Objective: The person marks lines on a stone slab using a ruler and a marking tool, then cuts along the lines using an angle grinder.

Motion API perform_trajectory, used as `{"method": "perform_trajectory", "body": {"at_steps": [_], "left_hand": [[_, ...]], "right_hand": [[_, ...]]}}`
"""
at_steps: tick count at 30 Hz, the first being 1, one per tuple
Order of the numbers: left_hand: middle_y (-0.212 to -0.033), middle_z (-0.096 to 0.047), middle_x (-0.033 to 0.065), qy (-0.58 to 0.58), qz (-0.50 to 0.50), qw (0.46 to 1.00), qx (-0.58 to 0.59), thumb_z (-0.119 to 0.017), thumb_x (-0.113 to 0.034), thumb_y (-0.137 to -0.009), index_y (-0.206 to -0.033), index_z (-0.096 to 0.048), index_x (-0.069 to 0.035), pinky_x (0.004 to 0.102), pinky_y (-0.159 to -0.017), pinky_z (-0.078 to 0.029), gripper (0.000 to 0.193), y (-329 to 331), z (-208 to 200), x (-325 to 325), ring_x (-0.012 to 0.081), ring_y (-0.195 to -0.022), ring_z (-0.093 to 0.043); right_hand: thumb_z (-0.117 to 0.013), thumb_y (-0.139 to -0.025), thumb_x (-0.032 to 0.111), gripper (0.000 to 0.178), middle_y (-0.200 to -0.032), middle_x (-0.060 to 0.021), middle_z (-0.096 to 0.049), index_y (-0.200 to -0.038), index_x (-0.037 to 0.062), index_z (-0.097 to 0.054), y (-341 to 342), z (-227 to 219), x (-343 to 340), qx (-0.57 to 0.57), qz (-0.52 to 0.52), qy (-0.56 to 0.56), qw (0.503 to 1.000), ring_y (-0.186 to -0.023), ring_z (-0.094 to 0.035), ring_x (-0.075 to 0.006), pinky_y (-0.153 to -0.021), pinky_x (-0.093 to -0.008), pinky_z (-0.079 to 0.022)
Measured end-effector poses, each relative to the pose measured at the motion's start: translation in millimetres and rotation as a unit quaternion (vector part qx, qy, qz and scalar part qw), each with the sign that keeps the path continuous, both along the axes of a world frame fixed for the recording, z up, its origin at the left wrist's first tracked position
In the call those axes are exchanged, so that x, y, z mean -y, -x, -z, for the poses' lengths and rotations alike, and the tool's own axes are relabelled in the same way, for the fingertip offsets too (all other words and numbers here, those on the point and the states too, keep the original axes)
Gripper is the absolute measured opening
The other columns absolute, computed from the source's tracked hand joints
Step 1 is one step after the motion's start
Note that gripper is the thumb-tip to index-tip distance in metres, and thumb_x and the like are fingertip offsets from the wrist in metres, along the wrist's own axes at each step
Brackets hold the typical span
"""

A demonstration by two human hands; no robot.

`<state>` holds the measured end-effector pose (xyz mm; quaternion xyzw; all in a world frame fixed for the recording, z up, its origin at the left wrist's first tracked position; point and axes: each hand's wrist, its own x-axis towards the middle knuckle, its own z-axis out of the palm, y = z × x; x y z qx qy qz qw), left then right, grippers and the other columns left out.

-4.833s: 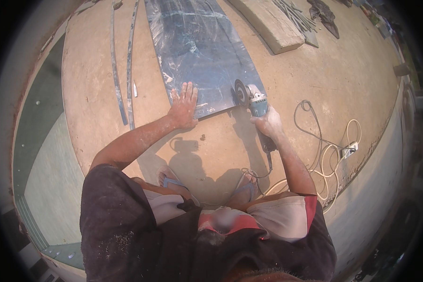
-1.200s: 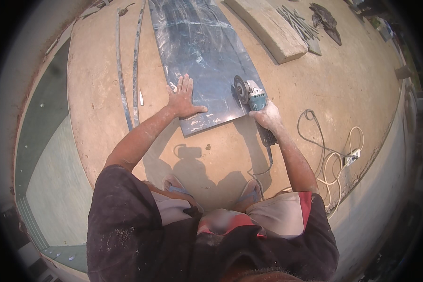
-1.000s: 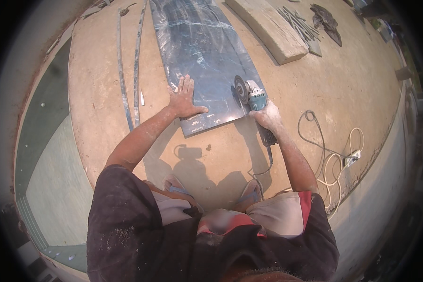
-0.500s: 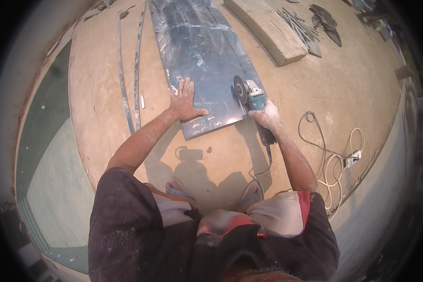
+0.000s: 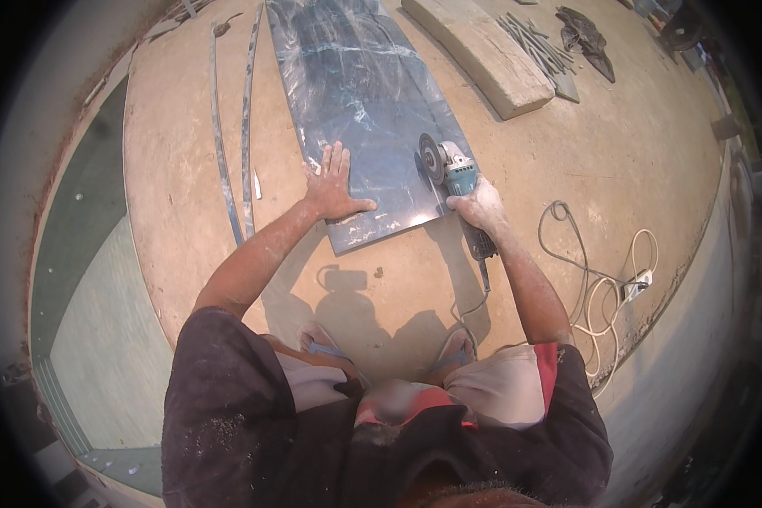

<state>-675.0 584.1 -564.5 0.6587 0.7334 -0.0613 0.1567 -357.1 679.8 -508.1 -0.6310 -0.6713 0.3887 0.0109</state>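
Observation:
A long dark blue-grey slab [image 5: 381, 144] with a glossy, dusty surface stretches away from me on the floor. My left hand [image 5: 334, 188] lies flat near its left edge, close to the near end, fingers spread. Wrapped round the body of a teal angle grinder [image 5: 461, 176] is my right hand [image 5: 483, 207]. The grinder's disc [image 5: 432, 158] stands upright over the right part of the slab; whether it touches the surface or spins I cannot tell. A cable runs from the grinder's rear down toward my right foot.
Left of the slab lie two thin strips [image 5: 222, 144] and a small white piece [image 5: 256, 184]. Beyond it at right are a thick pale block [image 5: 483, 59], several narrow offcuts [image 5: 538, 42] and a dark cloth [image 5: 586, 41]. A power strip [image 5: 637, 285] with looped cables sits at right.
Hardly anything differs. The grinder's head has shifted very slightly to the left and away from me, while my left hand keeps its place on the slab.

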Motion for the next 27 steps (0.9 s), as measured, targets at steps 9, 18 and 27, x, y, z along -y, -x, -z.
{"method": "perform_trajectory", "body": {"at_steps": [9,18,27], "left_hand": [[-0.17,0.001,0.0229,0.006,0.003,1.0,0.003,-0.062,-0.093,-0.065,-0.161,-0.008,0.005,0.0776,-0.116,-0.005,0.147,2,-1,-2,0.0384,-0.158,0.005],[-0.17,0.001,0.0226,0.003,0.004,1.0,-0.001,-0.062,-0.094,-0.063,-0.161,-0.009,0.004,0.078,-0.116,-0.005,0.149,3,-1,-3,0.0383,-0.158,0.005],[-0.17,0.003,0.0245,0.018,0.005,1.0,0.013,-0.069,-0.087,-0.065,-0.161,-0.006,0.006,0.0775,-0.116,-0.005,0.147,1,-10,-5,0.0401,-0.158,0.007]], "right_hand": [[-0.081,-0.07,0.032,0.076,-0.121,-0.0254,-0.068,-0.132,-0.0038,-0.055,3,0,-3,0.011,0.003,0.005,1.0,-0.114,-0.067,-0.0372,-0.099,-0.0427,-0.053],[-0.081,-0.069,0.033,0.075,-0.122,-0.0255,-0.069,-0.131,-0.0035,-0.057,7,4,-9,0.011,-0.004,-0.006,1.0,-0.113,-0.068,-0.0366,-0.098,-0.0424,-0.053],[-0.081,-0.069,0.035,0.076,-0.121,-0.0256,-0.069,-0.131,-0.0027,-0.057,14,4,-15,0.015,0.0,-0.007,1.0,-0.115,-0.067,-0.0366,-0.099,-0.0425,-0.053]]}}
